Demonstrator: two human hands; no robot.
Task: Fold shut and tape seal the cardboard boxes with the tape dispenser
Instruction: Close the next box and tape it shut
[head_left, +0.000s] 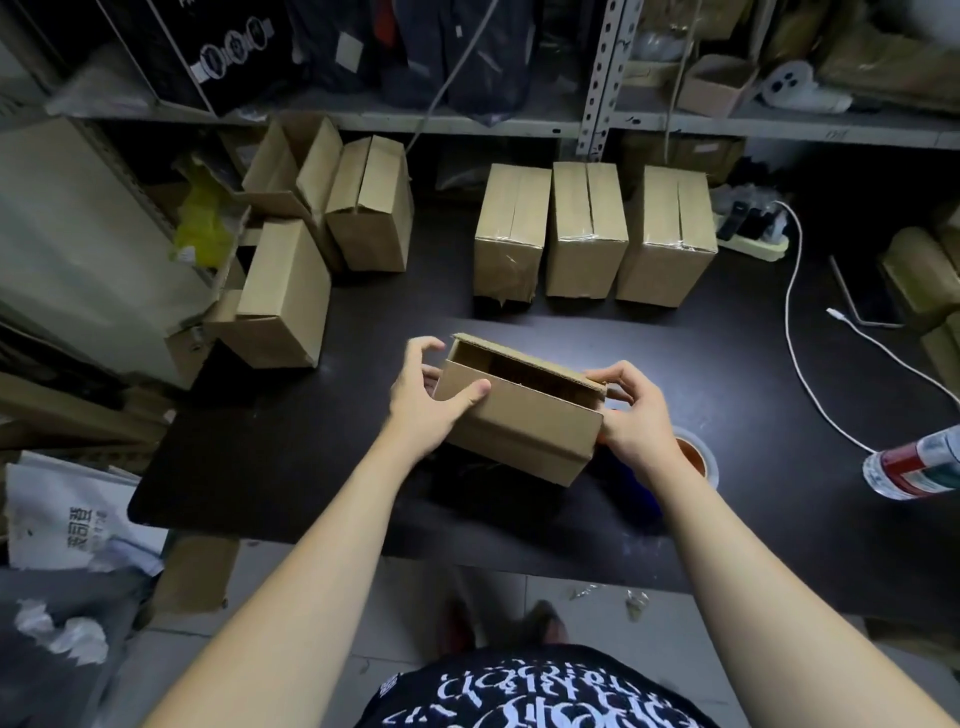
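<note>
Cardboard box (524, 421) held over the table (727, 364), unsealed.
Long axis ran left-right between 2 hands: left hand (426, 405) gripped its left end, right hand (631, 410) pinched its right end; far flap (530, 358) ajar.

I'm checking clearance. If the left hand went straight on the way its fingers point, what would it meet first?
The open cardboard box it holds: the left hand curls round that box's left end.
</note>
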